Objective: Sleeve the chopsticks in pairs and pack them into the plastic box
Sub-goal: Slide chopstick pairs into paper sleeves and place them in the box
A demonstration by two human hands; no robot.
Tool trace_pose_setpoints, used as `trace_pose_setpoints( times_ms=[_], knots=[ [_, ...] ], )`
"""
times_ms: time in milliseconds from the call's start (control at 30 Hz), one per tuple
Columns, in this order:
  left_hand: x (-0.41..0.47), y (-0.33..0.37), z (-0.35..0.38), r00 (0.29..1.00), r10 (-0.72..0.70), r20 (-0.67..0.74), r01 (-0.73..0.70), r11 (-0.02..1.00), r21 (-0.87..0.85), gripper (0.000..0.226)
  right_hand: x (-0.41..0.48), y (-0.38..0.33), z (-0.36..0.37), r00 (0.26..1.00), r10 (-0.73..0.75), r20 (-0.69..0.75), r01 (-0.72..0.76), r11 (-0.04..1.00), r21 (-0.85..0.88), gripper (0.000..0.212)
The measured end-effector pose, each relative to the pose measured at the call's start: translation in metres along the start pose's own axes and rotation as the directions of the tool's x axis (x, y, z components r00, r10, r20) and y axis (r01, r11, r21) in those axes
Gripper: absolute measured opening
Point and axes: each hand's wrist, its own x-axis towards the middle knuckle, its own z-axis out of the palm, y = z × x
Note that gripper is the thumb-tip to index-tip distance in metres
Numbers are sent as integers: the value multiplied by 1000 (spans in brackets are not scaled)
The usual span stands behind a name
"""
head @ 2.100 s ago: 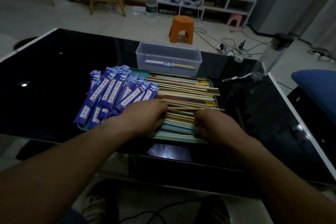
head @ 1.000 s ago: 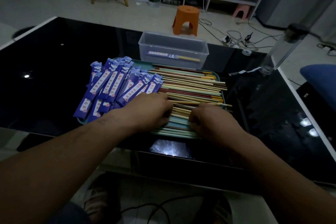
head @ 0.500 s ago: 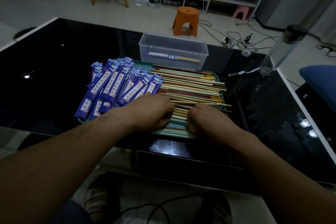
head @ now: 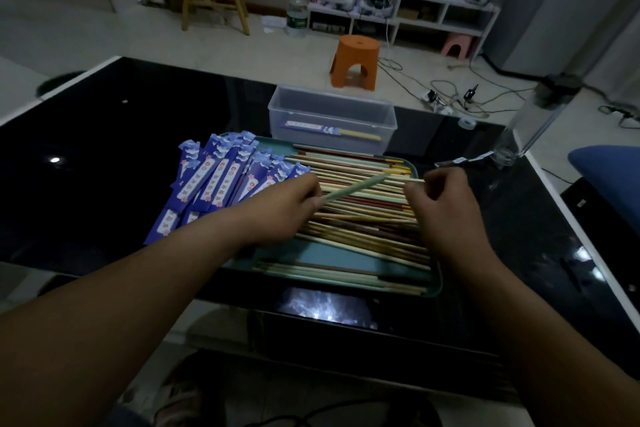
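Black glossy worktop (head: pixel 104 149) seen from above, with a person's two bare forearms reaching in from the near edge. The left hand (head: pixel 287 208) pinches one end of a pale green chopstick (head: pixel 353 189), which slants up off the pile and away toward the right hand (head: pixel 446 208). The right hand has its fingers curled inward, thumb and forefinger close together at the right-hand ends of the loose chopsticks (head: pixel 363 218); whether it grips one cannot be told. Under and between both hands lies a teal tray (head: pixel 346 258) that carries these loose chopsticks, in cream, green, tan and dark red, lying roughly side to side. A bare strip of tray shows on the near side of the hands. Just to the left of the left hand, a fan of purple paper sleeves (head: pixel 221 180) with white labels overlaps the tray's left end and the worktop. Beyond both hands, just beside the tray's far edge, stands a clear plastic box (head: pixel 332 107), open on top, with one sleeved pair (head: pixel 332 131) lying inside it along the near wall. Farther beyond the right hand, at the worktop's far right corner, is a tall clear container (head: pixel 533 121) with a dark top. On the floor beyond the box stands an orange stool (head: pixel 355 61)
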Motion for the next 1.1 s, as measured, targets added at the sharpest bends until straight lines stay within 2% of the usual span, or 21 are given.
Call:
trace_pose_setpoints(
  times_ms=[33, 67, 133, 167, 233, 367, 467, 567, 633, 700, 767, 833, 900, 1100],
  knots=[
    [0, 1, -2, 1000, -30, 9, 30, 997, -71, 20, -1, -3, 2, 986, 141, 93, -155, 974, 168, 34],
    [-2, 4, -1, 999, -41, 35, 46, 987, -153, 19, -3, -5, 7, 944, 225, 241, -295, 902, 316, 34],
    [-4, 11, 4, 993, -29, 118, 68, 939, -337, 18, -10, -11, 18, 835, 246, 492, -498, 720, 485, 30],
    [-6, 14, 7, 987, -22, 156, 85, 908, -409, 17, -13, -14, 22, 813, 225, 538, -530, 667, 523, 27],
    [-7, 17, 11, 983, -28, 180, 111, 877, -468, 14, -14, -20, 26, 831, 207, 517, -513, 645, 566, 22],
    [-5, 12, 13, 988, -129, 87, 154, 875, -459, 23, -13, -26, 33, 868, 252, 429, -488, 599, 635, 13],
    [-6, 15, 16, 982, -162, 99, 190, 846, -498, 27, -14, -31, 38, 838, 284, 466, -539, 566, 624, 11],
    [-8, 23, 15, 979, -157, 127, 201, 823, -531, 24, -15, -39, 38, 793, 281, 540, -584, 601, 546, 20],
    [-6, 21, 11, 989, -146, -20, 128, 919, -373, 21, -15, -43, 36, 808, 267, 526, -561, 621, 547, 21],
    [-4, 10, 4, 961, -80, -266, 76, 997, -28, 15, -14, -42, 32, 851, 271, 451, -509, 642, 574, 21],
    [-4, -4, -3, 919, -83, -385, 181, 957, 225, 12, -12, -39, 27, 878, 274, 393, -469, 661, 586, 24],
    [-3, -14, -4, 915, -184, -360, 318, 878, 359, 26, -12, -34, 21, 883, 282, 375, -463, 656, 596, 25],
    [0, -19, 1, 916, -211, -342, 355, 823, 444, 35, -12, -31, 18, 883, 292, 368, -465, 651, 600, 25],
    [8, -21, 7, 912, -258, -319, 380, 825, 418, 35, -11, -36, 17, 888, 270, 373, -454, 646, 613, 27]
  ],
)
